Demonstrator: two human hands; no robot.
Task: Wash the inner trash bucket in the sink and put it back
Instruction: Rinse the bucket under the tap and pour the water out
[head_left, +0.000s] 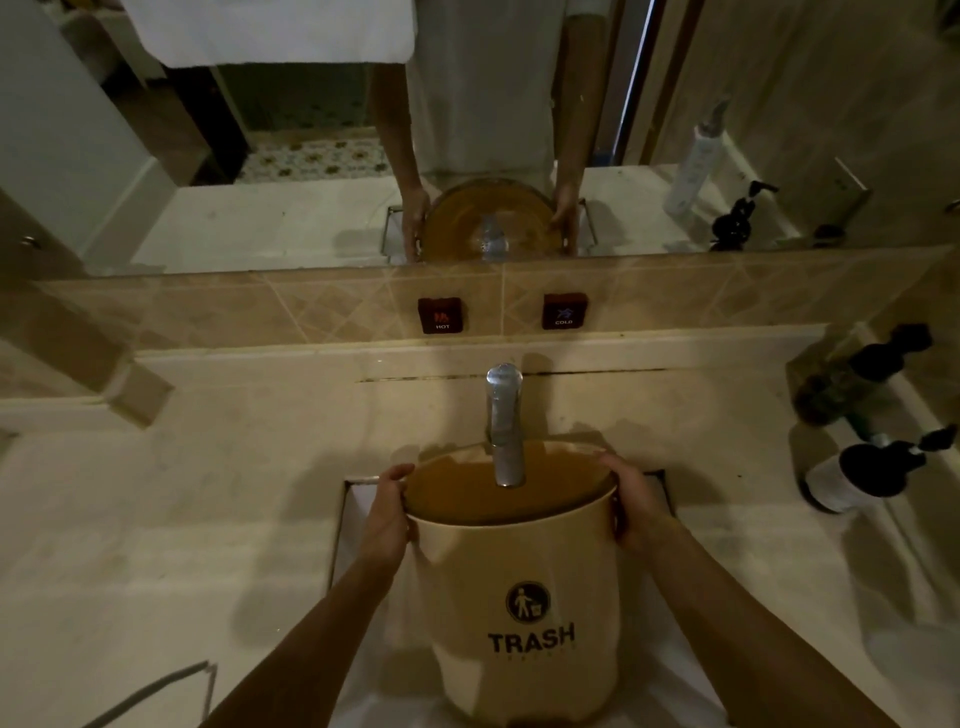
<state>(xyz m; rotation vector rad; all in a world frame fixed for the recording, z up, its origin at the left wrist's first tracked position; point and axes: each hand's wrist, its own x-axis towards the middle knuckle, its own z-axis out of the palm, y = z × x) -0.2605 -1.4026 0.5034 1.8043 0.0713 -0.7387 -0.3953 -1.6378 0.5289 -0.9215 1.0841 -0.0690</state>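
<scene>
Bucket (519, 587), beige, marked TRASH, sits tilted in the sink (347, 506) under the faucet (503, 426). We grip its rim with 2 hands: left hand (387, 512) and right hand (636, 506), fingers curled over opposite edges. Pump bottles (857, 475) stand right.

Bucket (519, 597) matt beige plastic; faucet (503, 421) shiny metal; counter (182, 493) smooth pale stone

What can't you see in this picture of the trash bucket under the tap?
All in the head view:
- Sink basin: hidden behind the trash bucket.
- Bucket's bottom: cut off by the lower edge.
- Whether water runs from the faucet: too dim to tell.
- Fingers of the left hand and right hand: partly hidden by the bucket.
- Label on the pump bottle: too dark and small.
</scene>
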